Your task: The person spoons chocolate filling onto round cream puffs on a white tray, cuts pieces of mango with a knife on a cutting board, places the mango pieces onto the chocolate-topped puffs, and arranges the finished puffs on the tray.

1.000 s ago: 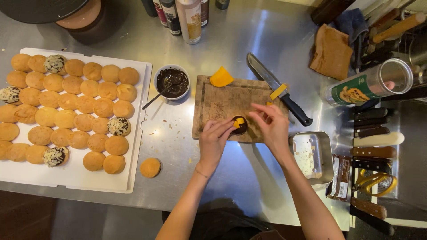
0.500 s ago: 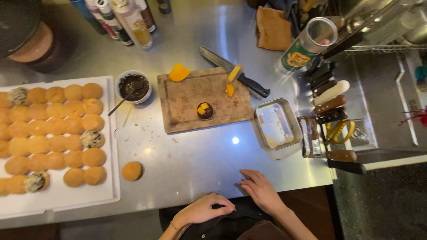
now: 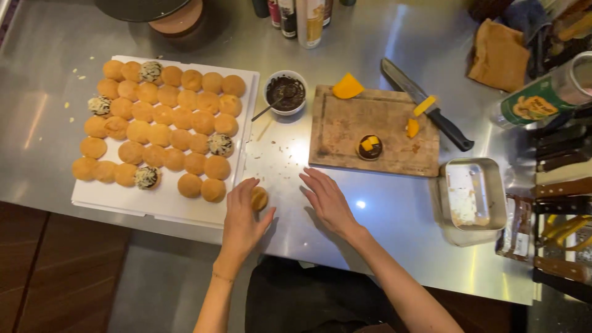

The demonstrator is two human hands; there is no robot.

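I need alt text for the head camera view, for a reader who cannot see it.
The left hand grips a small round bun on a steel counter, the right hand flat beside it. A white tray of buns lies left; a cutting board with a knife lies beyond.

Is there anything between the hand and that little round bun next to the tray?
Nothing is in the way. The left hand already touches the small golden bun on the steel counter.

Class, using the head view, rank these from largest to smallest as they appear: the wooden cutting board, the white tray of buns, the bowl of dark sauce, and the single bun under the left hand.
1. White tray
2. Wooden cutting board
3. Bowl of dark sauce
4. Single bun, partly covered by the left hand, yet clearly smallest.
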